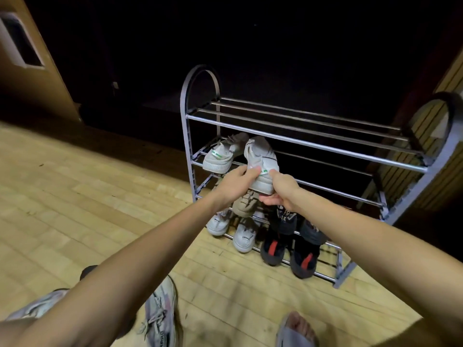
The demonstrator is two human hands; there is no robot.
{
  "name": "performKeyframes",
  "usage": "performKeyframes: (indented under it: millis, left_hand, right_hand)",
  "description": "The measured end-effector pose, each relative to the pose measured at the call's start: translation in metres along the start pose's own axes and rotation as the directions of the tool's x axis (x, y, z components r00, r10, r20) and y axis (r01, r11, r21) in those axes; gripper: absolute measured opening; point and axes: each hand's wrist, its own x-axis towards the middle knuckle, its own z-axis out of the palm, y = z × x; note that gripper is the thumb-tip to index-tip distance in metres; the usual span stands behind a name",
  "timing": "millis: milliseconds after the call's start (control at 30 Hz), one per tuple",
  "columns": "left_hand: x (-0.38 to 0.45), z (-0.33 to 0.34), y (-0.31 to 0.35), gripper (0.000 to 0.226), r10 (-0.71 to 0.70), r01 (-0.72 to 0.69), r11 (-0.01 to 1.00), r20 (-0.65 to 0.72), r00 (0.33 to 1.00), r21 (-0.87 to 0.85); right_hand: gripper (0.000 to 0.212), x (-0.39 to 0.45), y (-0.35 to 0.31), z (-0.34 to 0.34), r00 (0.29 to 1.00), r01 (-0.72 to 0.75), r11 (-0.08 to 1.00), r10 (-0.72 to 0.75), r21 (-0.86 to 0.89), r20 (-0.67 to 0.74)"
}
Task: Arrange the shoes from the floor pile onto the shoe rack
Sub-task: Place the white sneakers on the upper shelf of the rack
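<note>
Both of my hands hold a white sneaker with a green mark (260, 159) at its heel, toe pointing into the metal shoe rack (313, 146). My left hand (235, 184) grips the heel's left side and my right hand (279, 189) holds its right side and sole. The sneaker sits at the second tier, beside its matching white sneaker (220, 156) lying there. Lower down stand a beige shoe (244, 204), two white sneakers (244, 236) and two black-and-red shoes (304, 256). On the floor near me lie two grey sneakers (159, 319).
The rack's top tier (300, 121) holds nothing. Wooden plank floor (100, 196) spreads to the left. A foot in a grey slide sandal (297, 330) shows at the bottom. A wall (37, 78) rises at the left; darkness lies behind the rack.
</note>
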Motion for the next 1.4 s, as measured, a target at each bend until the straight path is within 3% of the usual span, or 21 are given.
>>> performKeyframes:
  millis: [133, 233, 400, 533, 733, 867, 1033, 1267, 1400]
  left_hand:
    - [0.017, -0.002, 0.005, 0.03, 0.048, -0.047, 0.998, -0.022, 0.999, 0.053]
    - [0.034, -0.003, -0.006, 0.039, 0.107, -0.099, 0.989, -0.071, 0.992, 0.109]
    - [0.056, -0.011, -0.019, 0.047, 0.058, -0.05, 0.988, -0.055, 0.997, 0.144]
    - [0.069, -0.02, -0.027, 0.062, 0.049, -0.03, 0.979, -0.09, 0.995, 0.204]
    - [0.071, -0.022, -0.045, 0.042, 0.066, -0.048, 0.956, -0.054, 0.996, 0.288]
    - [0.065, -0.017, -0.044, 0.041, 0.084, -0.052, 0.939, -0.08, 0.993, 0.341]
    - [0.057, -0.018, -0.037, 0.047, 0.079, -0.018, 0.922, -0.142, 0.987, 0.386]
    - [0.026, -0.059, -0.028, 0.025, 0.178, -0.046, 0.929, -0.334, 0.926, 0.368]
    - [-0.002, -0.093, -0.036, 0.025, 0.124, -0.01, 0.969, -0.448, 0.885, 0.248]
  right_hand:
    - [0.043, 0.017, -0.018, 0.004, 0.998, 0.028, 0.999, -0.029, -0.021, -0.053]
    - [0.043, 0.031, -0.023, 0.009, 0.996, 0.021, 0.998, -0.027, -0.061, -0.091]
    - [0.044, 0.054, -0.022, 0.018, 0.985, 0.019, 0.973, -0.058, -0.231, -0.163]
    - [0.05, 0.061, -0.02, 0.022, 0.976, 0.053, 0.856, -0.153, -0.514, -0.155]
    - [0.038, 0.065, -0.012, 0.019, 0.986, 0.097, 0.629, -0.167, -0.772, -0.013]
    - [0.054, 0.062, -0.015, 0.017, 0.987, 0.12, 0.67, -0.158, -0.732, 0.018]
    - [0.047, 0.059, -0.019, 0.009, 0.991, 0.129, 0.784, -0.127, -0.607, 0.046]
    - [0.028, 0.048, -0.028, 0.006, 0.911, 0.229, 0.706, -0.398, -0.671, -0.108]
    - [0.04, 0.036, -0.025, 0.027, 0.877, 0.426, 0.643, -0.466, -0.636, 0.115]
